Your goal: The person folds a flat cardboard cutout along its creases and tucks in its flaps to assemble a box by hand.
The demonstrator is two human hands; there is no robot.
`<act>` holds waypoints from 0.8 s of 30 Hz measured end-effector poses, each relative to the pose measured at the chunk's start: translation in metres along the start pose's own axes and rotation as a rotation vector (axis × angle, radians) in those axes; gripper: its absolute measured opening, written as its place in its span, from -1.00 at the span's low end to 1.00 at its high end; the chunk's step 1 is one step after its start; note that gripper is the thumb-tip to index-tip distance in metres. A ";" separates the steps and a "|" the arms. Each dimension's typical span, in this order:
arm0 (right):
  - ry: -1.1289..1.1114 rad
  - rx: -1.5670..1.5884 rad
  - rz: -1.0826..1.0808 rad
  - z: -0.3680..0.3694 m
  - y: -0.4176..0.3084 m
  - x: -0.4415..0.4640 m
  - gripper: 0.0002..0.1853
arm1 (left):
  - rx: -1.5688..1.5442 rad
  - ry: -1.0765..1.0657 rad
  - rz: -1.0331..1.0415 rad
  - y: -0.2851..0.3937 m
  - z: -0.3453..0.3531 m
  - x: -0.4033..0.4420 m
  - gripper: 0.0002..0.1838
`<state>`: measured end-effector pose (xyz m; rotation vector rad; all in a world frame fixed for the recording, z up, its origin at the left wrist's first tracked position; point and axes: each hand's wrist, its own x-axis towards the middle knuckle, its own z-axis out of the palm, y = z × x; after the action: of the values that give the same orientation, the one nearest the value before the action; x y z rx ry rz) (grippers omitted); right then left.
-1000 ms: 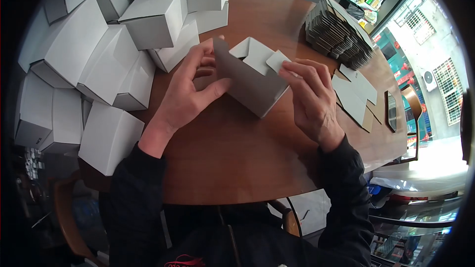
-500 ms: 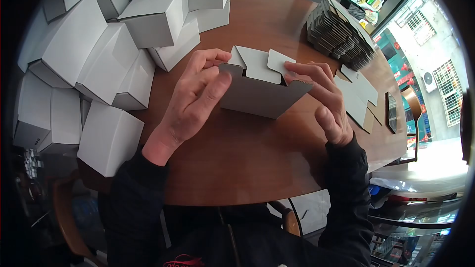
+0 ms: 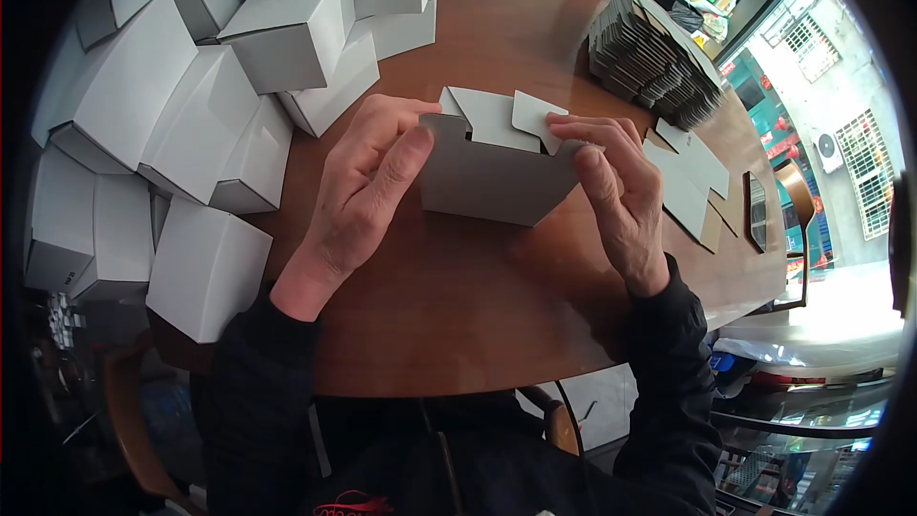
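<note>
One carton (image 3: 494, 180), over ten boxes (image 3: 210, 266), one cardboard stack (image 3: 651, 67) and, by the table's (image 3: 458, 325) right edge, one phone (image 3: 756, 212) are seen.

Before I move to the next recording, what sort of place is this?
Possibly a small shop or home packing spot: folded white cartons, a stack of flat grey cardboard, a polished brown wooden table.

Red jacket lettering (image 3: 352, 505) and small box print (image 3: 72, 280) are unreadable.
</note>
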<state>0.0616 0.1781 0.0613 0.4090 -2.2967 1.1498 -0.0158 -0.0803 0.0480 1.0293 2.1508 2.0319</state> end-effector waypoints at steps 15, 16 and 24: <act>0.091 0.223 0.311 0.009 -0.006 0.004 -0.75 | -0.080 0.129 -0.113 0.008 0.015 -0.001 -0.90; 0.079 0.227 0.319 0.009 -0.006 0.004 -0.75 | -0.104 0.150 -0.116 0.008 0.017 -0.001 -0.91; 0.051 0.214 0.241 0.016 0.006 0.007 -0.80 | -0.065 0.142 -0.093 0.005 0.017 -0.001 -0.84</act>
<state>0.0474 0.1691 0.0537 0.1799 -2.2306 1.5145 -0.0052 -0.0658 0.0487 0.7843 2.1360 2.1767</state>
